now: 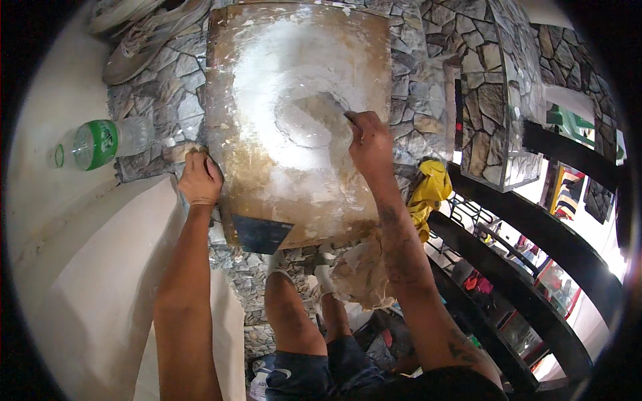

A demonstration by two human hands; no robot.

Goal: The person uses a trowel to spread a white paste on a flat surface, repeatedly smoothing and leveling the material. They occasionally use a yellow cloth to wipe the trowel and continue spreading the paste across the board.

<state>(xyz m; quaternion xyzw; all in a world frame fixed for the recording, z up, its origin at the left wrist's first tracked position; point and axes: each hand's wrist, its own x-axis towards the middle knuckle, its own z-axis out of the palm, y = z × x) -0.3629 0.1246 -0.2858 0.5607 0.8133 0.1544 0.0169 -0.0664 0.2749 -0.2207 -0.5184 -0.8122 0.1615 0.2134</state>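
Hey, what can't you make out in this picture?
Head view:
Dark thing at the right hand: mostly hidden by that hand, shape unclear.
Left hand: the hand itself hides whether it grips anything.
Left forearm: cut off by the lower edge.
Clutter beyond the black bars: too small, partly blocked by them.

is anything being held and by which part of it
The right hand holds a small dark object; the gripped part is hidden. Whether the left hand holds anything cannot be told.
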